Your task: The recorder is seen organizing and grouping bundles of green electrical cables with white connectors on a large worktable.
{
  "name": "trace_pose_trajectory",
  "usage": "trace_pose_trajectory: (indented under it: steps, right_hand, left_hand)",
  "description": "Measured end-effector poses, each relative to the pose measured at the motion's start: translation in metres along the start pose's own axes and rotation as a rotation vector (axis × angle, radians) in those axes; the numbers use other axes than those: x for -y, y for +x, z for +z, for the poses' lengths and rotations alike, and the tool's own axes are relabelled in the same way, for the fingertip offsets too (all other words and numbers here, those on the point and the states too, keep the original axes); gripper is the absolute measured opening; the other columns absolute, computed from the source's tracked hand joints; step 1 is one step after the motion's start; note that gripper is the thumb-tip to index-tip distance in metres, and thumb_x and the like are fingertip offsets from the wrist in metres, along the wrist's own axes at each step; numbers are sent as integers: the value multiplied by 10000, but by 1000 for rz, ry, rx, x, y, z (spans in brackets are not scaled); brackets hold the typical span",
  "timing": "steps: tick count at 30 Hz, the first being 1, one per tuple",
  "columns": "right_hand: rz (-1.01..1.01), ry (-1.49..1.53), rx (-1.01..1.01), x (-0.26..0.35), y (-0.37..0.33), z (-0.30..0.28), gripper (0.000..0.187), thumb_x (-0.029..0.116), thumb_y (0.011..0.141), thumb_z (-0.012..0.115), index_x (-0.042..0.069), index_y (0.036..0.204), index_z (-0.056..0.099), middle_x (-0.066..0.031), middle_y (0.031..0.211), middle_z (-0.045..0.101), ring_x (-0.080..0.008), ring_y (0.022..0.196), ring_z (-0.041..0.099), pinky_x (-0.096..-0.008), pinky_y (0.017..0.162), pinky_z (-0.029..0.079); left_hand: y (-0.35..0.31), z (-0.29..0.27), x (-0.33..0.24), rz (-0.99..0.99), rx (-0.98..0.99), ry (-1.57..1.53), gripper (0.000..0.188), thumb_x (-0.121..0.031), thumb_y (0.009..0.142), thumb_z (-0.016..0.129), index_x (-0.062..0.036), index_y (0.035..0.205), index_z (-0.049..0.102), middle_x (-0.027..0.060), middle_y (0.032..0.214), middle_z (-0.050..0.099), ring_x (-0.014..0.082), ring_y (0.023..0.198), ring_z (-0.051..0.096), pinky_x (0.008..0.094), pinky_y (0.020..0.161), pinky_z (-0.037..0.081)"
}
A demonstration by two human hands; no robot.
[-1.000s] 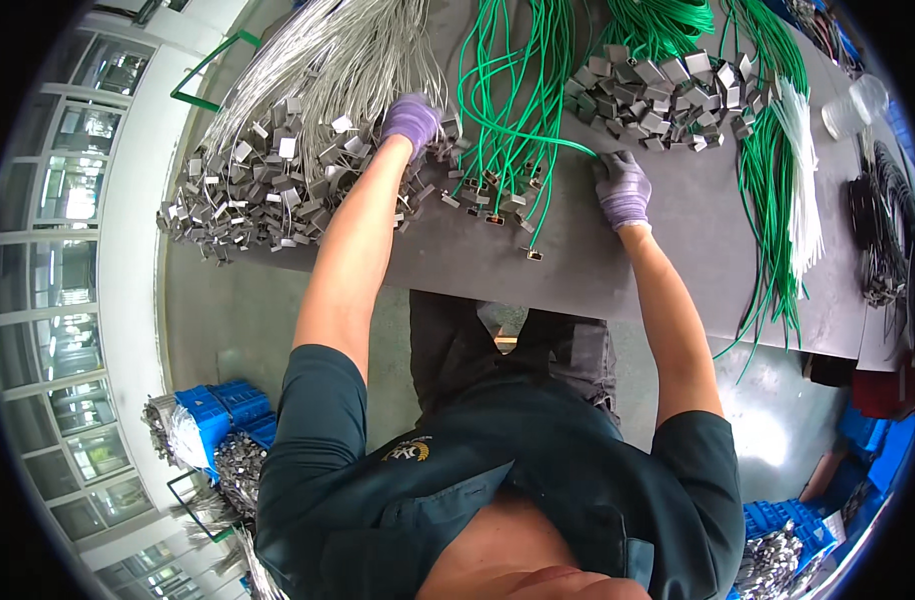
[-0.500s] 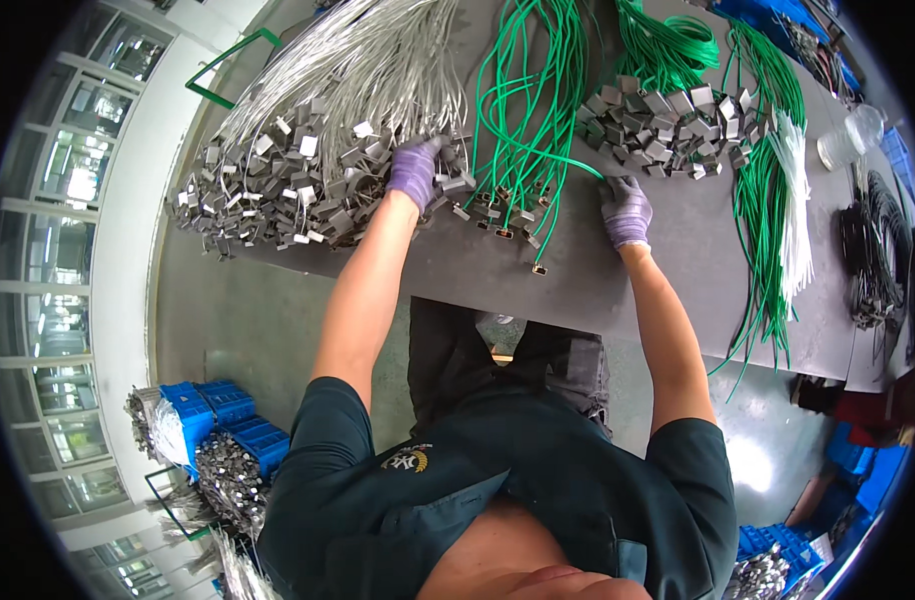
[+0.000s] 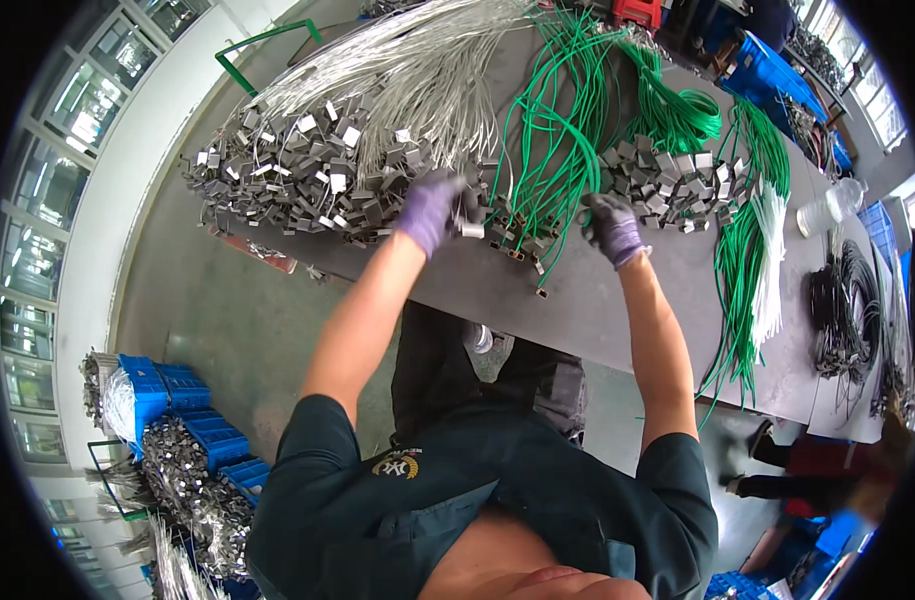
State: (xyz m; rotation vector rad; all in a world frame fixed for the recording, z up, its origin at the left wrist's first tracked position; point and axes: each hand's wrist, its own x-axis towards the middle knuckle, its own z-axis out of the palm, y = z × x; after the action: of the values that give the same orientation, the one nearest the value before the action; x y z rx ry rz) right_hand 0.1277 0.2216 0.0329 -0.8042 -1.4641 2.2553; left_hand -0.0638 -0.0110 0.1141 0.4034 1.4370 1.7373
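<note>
My left hand (image 3: 430, 210), in a purple glove, is at the right end of a large heap of grey metal blocks (image 3: 323, 180) with silvery wires (image 3: 418, 95). Its fingertips are blurred among several blocks, so I cannot tell whether it grips one. In a matching glove, my right hand (image 3: 616, 232) has curled fingers around a green cable (image 3: 590, 150), which loops down to the fingertips. Between my hands, small metal end pieces (image 3: 516, 250) on other green cables lie on the grey table (image 3: 588, 310).
Right of my right hand lies another heap of metal blocks (image 3: 683, 185) with coiled green cables (image 3: 683, 120). Beyond are white ties (image 3: 768, 260), a clear plastic bottle (image 3: 831, 207) and black coils (image 3: 843, 310). Blue crates (image 3: 183, 385) stand lower left. Another person's legs (image 3: 778, 470) show lower right.
The view has shifted, showing more beyond the table's far edge. My left hand has moved toward the green cables' end pieces. The right hand's fingers have curled in, drawing the cable into a downward loop.
</note>
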Motion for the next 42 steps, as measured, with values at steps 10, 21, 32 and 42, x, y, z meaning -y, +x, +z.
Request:
trace_pose_trajectory:
  steps: [10, 21, 32, 42]
  right_hand:
    - [126, 143, 325, -32, 49, 154, 194, 152, 858, 605, 24, 982, 529, -89, 794, 625, -214, 581, 606, -294, 476, 479]
    - [-237, -936, 219, -75, 119, 185, 238, 238, 766, 554, 95, 946, 617, -89, 831, 631, -257, 739, 609, -348, 609, 466]
    - [93, 283, -65, -99, 71, 232, 86, 145, 898, 475, 93, 921, 540, -38, 666, 535, -176, 471, 506, -260, 344, 329]
    - [23, 370, -40, -98, 60, 217, 119, 164, 918, 485, 55, 930, 533, -52, 687, 572, -190, 511, 566, -250, 350, 341]
  left_hand:
    - [-148, -12, 15, -10, -32, -159, 219, -136, 879, 535, 5, 1045, 561, 39, 610, 531, 160, 480, 558, 293, 450, 482]
    - [-343, -106, 28, -232, 15, 188, 173, -85, 858, 500, 49, 930, 583, 100, 596, 585, 160, 459, 554, 266, 415, 416]
    - [-421, -236, 148, -213, 217, 698, 236, -115, 772, 666, -33, 989, 626, 86, 885, 640, 189, 751, 648, 281, 670, 527]
    - [-354, -182, 140, 29, -159, 986, 149, -178, 861, 556, -41, 842, 613, 137, 754, 619, 266, 635, 591, 335, 596, 467]
